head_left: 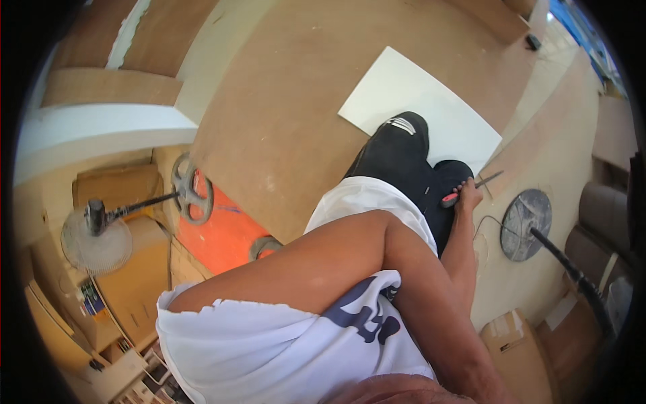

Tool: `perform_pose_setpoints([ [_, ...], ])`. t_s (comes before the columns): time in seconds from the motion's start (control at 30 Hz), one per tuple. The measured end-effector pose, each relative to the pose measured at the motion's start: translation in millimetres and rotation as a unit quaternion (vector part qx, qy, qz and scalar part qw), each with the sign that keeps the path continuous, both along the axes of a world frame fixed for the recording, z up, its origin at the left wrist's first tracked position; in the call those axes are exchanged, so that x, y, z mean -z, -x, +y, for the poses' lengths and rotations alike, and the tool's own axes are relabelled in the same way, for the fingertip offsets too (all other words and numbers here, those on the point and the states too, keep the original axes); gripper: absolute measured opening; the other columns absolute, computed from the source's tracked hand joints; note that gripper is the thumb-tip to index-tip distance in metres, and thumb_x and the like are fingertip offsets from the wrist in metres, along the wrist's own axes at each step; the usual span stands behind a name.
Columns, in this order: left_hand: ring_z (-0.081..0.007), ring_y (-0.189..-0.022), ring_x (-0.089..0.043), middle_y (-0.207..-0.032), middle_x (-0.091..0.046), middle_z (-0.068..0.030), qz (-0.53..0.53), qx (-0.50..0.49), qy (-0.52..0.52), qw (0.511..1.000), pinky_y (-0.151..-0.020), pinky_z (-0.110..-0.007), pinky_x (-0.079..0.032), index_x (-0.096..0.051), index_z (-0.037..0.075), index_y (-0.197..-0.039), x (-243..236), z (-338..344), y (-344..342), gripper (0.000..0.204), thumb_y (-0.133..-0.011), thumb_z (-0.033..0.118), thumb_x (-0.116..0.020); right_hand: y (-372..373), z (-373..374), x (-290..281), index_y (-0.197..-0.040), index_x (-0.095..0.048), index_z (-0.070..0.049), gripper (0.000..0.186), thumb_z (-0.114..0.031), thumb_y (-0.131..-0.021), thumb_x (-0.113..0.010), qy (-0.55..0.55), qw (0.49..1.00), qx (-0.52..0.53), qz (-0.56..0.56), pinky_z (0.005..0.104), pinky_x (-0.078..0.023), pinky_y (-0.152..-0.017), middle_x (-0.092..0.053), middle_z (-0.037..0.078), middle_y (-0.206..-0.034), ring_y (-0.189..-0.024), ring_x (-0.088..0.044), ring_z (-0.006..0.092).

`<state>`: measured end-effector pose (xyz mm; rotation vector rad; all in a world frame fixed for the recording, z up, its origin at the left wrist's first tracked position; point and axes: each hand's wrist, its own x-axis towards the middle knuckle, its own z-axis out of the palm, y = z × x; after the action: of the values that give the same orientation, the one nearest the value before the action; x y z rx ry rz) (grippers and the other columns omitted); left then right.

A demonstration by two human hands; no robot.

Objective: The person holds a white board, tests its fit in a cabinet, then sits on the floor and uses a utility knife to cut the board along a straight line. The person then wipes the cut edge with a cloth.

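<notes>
1. The white board [441,94] lies on a big brown sheet [282,135], which spreads out past it on the left.
2. The right hand [469,194] is just below the right end of the white board. Its fingers are curled around a hand tool [449,199].
3. The tool has a red and black handle and a thin blade [490,179]. The blade points up and to the right, and its tip is near the white board's lower right corner.
4. The left arm [303,259] is bent, well below the white board. The left hand does not show, so I cannot tell if it holds anything.
5. Two knees in black pants [387,151] cover part of the white board's lower edge. One knee has white marks on it. The right hand is close by the other knee.
6. Down and to the right of the white board is a round, dusty stand base [517,229] with a black pole [572,273].
7. Far to the left of the white board, and lower, is a fan [97,246]. An orange sheet [219,229] is on that side too, but nearer.
8. Well below the white board, on the right, is a brown cardboard box [515,350].
</notes>
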<state>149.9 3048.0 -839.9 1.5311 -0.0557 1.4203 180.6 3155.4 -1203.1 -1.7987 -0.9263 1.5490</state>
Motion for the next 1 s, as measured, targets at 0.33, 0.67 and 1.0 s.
perform_pose_setpoints([
  [0.33,-0.0313,-0.097,-0.062,-0.108,-0.061,-0.0150,0.383,-0.297,0.297,0.823,-0.082,-0.038,-0.051,-0.063,0.004,-0.114,191,133,64,0.031,-0.084,0.011,-0.065,-14,-4,-57,-0.109,-0.056,0.001,0.021,-0.014,-0.094,-0.059,0.003,0.955,0.126,0.269,0.0306,-0.055,-0.057,-0.057,0.004,-0.081,-0.064,-0.058,0.0116],
  [0.67,-0.0378,-0.131,-0.043,-0.140,-0.049,-0.0157,0.711,-0.217,0.134,0.655,-0.105,-0.047,-0.040,-0.050,0.008,-0.134,404,227,132,0.059,-0.082,0.024,-0.073,-93,63,-9,-0.109,-0.060,-0.002,0.020,-0.009,-0.090,-0.061,0.070,0.995,0.039,0.061,0.0247,-0.052,-0.051,-0.062,0.003,-0.082,-0.063,-0.057,0.0083],
  [1.0,-0.0353,-0.146,-0.019,-0.159,-0.022,-0.0101,0.791,-0.158,0.092,0.584,-0.111,-0.063,-0.024,-0.027,0.013,-0.150,454,296,104,0.101,-0.068,0.028,-0.084,-83,78,89,-0.088,-0.066,-0.002,0.010,-0.010,-0.083,-0.071,0.095,0.992,0.071,-0.047,0.0226,-0.040,-0.050,-0.055,-0.002,-0.064,-0.054,-0.051,0.0062],
])
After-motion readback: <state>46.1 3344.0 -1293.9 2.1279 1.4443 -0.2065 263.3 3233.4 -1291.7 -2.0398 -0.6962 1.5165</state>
